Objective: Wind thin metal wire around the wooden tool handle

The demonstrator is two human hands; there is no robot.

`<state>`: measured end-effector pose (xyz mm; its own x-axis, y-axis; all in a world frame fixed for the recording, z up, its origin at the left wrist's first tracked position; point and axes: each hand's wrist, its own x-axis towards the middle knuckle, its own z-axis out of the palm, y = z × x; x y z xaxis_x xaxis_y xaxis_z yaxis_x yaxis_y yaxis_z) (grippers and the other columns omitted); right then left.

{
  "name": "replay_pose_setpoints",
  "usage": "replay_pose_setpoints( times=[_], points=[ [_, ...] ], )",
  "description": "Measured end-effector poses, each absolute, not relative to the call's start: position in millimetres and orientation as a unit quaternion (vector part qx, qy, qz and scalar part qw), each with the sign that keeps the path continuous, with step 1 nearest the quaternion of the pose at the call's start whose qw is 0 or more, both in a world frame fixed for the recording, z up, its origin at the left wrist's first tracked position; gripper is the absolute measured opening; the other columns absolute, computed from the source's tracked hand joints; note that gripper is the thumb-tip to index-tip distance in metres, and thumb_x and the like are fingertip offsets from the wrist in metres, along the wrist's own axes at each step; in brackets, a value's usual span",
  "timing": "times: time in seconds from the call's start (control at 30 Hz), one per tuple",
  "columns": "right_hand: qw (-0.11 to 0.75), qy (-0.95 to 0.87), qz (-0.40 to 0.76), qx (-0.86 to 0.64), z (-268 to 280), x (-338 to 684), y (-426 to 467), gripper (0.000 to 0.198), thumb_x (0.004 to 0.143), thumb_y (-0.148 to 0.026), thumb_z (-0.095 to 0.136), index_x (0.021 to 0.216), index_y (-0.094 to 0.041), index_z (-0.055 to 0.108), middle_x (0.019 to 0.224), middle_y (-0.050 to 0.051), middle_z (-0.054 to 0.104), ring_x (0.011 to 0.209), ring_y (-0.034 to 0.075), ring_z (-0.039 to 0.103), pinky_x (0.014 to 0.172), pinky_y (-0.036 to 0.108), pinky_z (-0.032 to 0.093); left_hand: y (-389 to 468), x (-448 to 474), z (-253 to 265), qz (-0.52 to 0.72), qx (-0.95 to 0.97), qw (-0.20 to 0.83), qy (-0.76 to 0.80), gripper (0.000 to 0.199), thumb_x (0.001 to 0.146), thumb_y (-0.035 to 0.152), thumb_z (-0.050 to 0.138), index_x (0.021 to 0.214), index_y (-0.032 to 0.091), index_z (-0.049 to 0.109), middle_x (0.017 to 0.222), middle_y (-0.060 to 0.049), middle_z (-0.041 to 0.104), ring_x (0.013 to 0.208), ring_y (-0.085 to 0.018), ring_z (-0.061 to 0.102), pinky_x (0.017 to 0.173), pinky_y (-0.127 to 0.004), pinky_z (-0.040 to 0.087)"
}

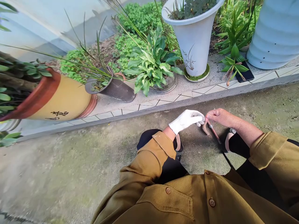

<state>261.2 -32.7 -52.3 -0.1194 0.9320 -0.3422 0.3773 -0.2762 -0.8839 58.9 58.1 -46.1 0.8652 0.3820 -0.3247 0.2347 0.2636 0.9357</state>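
My left hand [188,121] wears a white knit glove, its fingers curled with the tips drawn together. My bare right hand [220,117] pinches thumb against forefinger, right at the gloved fingertips. Whatever is between the fingers is too small to make out. Beneath my hands, on the concrete between my feet, lies a small hand tool with a reddish handle [215,133] and a curved brownish head [206,128]. Neither hand holds this tool.
A tiled ledge [163,101] runs across in front, bearing a yellow pot [63,96], a tilted dark pot [121,88], a broad-leaved plant [155,67], a white tall planter [195,46], a black phone [246,74] and a ribbed white container [275,37].
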Motion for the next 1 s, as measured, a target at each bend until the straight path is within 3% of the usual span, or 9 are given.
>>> replay_pose_setpoints(
  times=[0.17, 0.3, 0.47, 0.63, 0.77, 0.9, 1.0],
  points=[
    [0.229, -0.534, 0.483, -0.655, -55, 253, -30, 0.028, 0.08, -0.041, 0.056, 0.071, -0.022, 0.075, 0.055, -0.003, 0.056, 0.053, 0.012, 0.042, 0.055, 0.027, 0.031, 53, 63, -45, 0.047, 0.771, 0.558, 0.303, 0.019, 0.083, 0.025, 0.06, 0.09, 0.013, 0.072, 0.079, -0.002, 0.07, 0.07, -0.012, 0.06, 0.068, -0.024, 0.046],
    [0.281, -0.468, 0.551, -0.632, -64, 250, -29, 0.027, 0.075, -0.046, 0.064, 0.071, -0.022, 0.075, 0.051, -0.003, 0.055, 0.051, 0.012, 0.044, 0.054, 0.028, 0.035, 51, 63, -38, 0.064, 0.858, 0.417, 0.294, 0.02, 0.085, 0.022, 0.055, 0.087, 0.017, 0.074, 0.083, 0.0, 0.072, 0.073, -0.012, 0.06, 0.069, -0.023, 0.043],
    [0.399, -0.365, 0.637, -0.55, -77, 253, -27, 0.033, 0.065, -0.049, 0.078, 0.077, -0.02, 0.07, 0.065, 0.0, 0.066, 0.062, 0.014, 0.057, 0.066, 0.029, 0.045, 52, 61, -30, 0.097, 0.863, 0.373, 0.325, 0.019, 0.085, 0.022, 0.056, 0.088, 0.017, 0.073, 0.088, -0.001, 0.073, 0.076, -0.013, 0.062, 0.071, -0.023, 0.045],
    [0.414, -0.374, 0.632, -0.538, -78, 252, -30, 0.033, 0.067, -0.048, 0.079, 0.074, -0.018, 0.066, 0.065, -0.001, 0.065, 0.063, 0.013, 0.056, 0.069, 0.029, 0.044, 57, 55, -25, 0.1, 0.861, 0.368, 0.335, 0.019, 0.087, 0.026, 0.056, 0.09, 0.018, 0.073, 0.089, -0.003, 0.073, 0.079, -0.015, 0.063, 0.073, -0.024, 0.045],
    [0.411, -0.372, 0.634, -0.54, -69, 247, -30, 0.032, 0.068, -0.048, 0.076, 0.071, -0.019, 0.064, 0.059, -0.004, 0.058, 0.058, 0.011, 0.05, 0.066, 0.029, 0.043, 61, 52, -32, 0.105, 0.839, 0.416, 0.335, 0.019, 0.087, 0.028, 0.057, 0.089, 0.016, 0.071, 0.086, -0.004, 0.072, 0.077, -0.015, 0.062, 0.076, -0.027, 0.046],
    [0.441, -0.319, 0.631, -0.553, -64, 246, -30, 0.034, 0.063, -0.047, 0.078, 0.069, -0.02, 0.059, 0.058, -0.005, 0.052, 0.057, 0.011, 0.046, 0.067, 0.03, 0.045, 63, 50, -52, 0.143, 0.684, 0.649, 0.3, 0.022, 0.085, 0.031, 0.06, 0.093, 0.013, 0.069, 0.088, -0.007, 0.071, 0.079, -0.015, 0.064, 0.08, -0.029, 0.05],
    [0.496, -0.232, 0.608, -0.575, -73, 245, -30, 0.033, 0.064, -0.045, 0.076, 0.073, -0.022, 0.055, 0.064, -0.004, 0.053, 0.056, 0.01, 0.042, 0.067, 0.029, 0.047, 60, 47, -65, 0.188, 0.502, 0.794, 0.287, 0.036, 0.085, 0.039, 0.064, 0.107, 0.011, 0.067, 0.105, -0.014, 0.071, 0.088, -0.018, 0.068, 0.087, -0.034, 0.051]
  ],
)
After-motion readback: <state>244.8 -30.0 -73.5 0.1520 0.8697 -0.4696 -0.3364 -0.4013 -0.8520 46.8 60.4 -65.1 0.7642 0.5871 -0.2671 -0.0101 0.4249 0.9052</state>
